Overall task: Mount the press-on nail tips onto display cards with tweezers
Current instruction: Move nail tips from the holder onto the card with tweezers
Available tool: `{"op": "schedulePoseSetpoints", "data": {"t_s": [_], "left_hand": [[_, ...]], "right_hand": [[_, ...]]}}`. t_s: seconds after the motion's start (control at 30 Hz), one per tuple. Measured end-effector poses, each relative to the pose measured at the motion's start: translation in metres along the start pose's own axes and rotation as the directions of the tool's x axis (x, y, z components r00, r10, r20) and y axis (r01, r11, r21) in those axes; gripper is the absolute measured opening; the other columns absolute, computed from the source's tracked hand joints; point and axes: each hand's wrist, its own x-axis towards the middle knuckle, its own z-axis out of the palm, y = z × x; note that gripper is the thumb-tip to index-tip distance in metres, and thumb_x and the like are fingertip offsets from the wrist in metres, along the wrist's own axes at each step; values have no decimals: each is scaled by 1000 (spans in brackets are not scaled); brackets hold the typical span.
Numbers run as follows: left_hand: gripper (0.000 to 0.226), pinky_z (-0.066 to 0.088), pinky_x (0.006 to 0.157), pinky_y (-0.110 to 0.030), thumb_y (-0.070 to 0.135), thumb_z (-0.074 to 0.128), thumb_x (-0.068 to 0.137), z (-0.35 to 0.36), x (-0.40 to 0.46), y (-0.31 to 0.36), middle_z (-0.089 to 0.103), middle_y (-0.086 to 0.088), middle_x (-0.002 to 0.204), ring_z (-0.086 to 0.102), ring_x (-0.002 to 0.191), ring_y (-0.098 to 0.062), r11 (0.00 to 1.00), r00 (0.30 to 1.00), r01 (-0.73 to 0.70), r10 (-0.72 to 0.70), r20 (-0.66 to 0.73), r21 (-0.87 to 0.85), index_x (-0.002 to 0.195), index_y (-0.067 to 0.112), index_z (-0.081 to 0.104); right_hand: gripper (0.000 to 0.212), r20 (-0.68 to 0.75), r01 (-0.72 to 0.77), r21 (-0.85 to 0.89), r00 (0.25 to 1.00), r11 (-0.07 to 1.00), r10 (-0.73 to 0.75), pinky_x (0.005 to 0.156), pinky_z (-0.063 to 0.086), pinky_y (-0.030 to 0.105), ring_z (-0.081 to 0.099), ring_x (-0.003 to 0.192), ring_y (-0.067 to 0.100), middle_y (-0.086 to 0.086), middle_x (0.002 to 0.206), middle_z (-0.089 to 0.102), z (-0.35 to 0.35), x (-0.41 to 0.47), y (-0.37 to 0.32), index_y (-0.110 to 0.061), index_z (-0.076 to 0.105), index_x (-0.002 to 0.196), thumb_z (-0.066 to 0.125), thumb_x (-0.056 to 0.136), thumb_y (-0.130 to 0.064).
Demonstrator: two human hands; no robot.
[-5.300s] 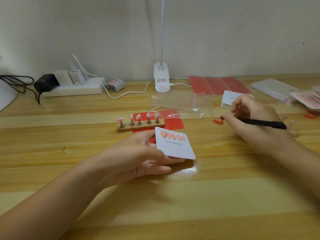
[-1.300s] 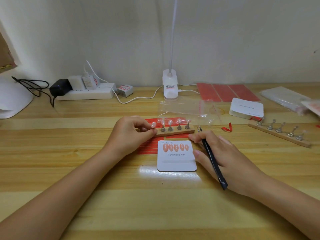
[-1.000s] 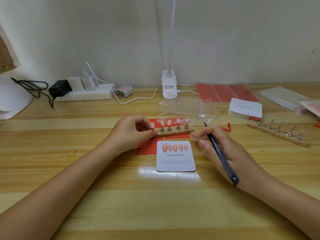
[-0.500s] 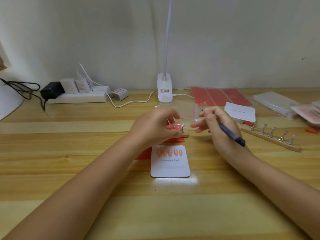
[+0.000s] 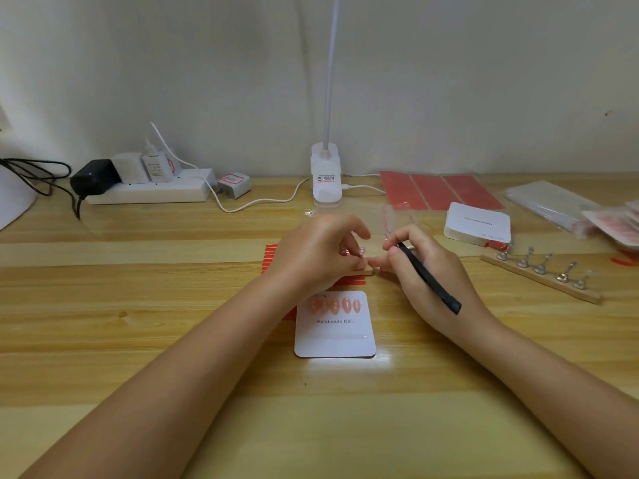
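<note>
Both hands had closed in over the wooden nail stand [image 5: 367, 270] within the last second or so. Left hand [image 5: 313, 257] had slid from the stand's left end to cover nearly all of it, fingers curled and pinching at a nail tip [image 5: 361, 251] near the right end; only the stand's right corner showed past the knuckles. Right hand [image 5: 427, 271] had come up from beside the display card [image 5: 334, 335], fingers curled round the black tweezers [image 5: 428, 277]. Whether the tweezer points were together or apart: could not tell, hidden behind the fingertips.

Judgement: the next tip was being freed from its peg. Five tips already sat in a row on the card, so this one likely starts a second row or another card. Transfer not yet made.

Orientation:
- Tweezers: long axis ran diagonally, working end up and to the left toward the stand, blunt end down and to the right over the back of the right hand.
- Stand: long axis left to right, parallel to the table [image 5: 138, 305] edge, just beyond the card.
- Card: flat on the table near the person, printed text upright to the wearer; mounted tips had long axes running away from the person, side by side.
- Second stand [image 5: 543, 276], pegs bare, lay to the right, angled down and to the right, well apart from the hands.
- Card stack [image 5: 479, 224] sat behind it.
</note>
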Motion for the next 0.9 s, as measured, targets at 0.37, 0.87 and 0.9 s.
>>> {"op": "schedulePoseSetpoints", "data": {"t_s": [0.37, 0.87, 0.9], "left_hand": [[29, 41, 67, -22, 24, 74, 75, 1, 0, 0, 58, 23, 69, 50, 69, 8, 999, 999, 41, -41, -9, -24, 101, 27, 61], [31, 48, 78, -31, 22, 75, 75, 0, 1, 3, 60, 19, 73, 53, 75, -2, 999, 999, 37, -37, 9, -31, 102, 25, 60], [31, 48, 78, -31, 23, 75, 75, 0, 0, 3, 60, 19, 74, 53, 75, -2, 999, 999, 38, -38, 11, -32, 102, 26, 60]], "right_hand": [[40, -111, 20, 277, 994, 961, 11, 64, 41, 6, 52, 59, -1, -6, 63, 58, -12, -4, -14, -39, 63, 97, 28, 85, -52], [16, -48, 51, 266, 998, 963, -40, 63, 51, 13, 69, 74, 4, -12, 79, 73, -13, -6, -7, -21, 62, 83, 73, 76, -11], [16, -30, 61, 253, 998, 965, -55, 64, 53, 16, 69, 74, 4, -10, 79, 73, -13, -6, -6, -21, 64, 81, 74, 75, -10]]}}
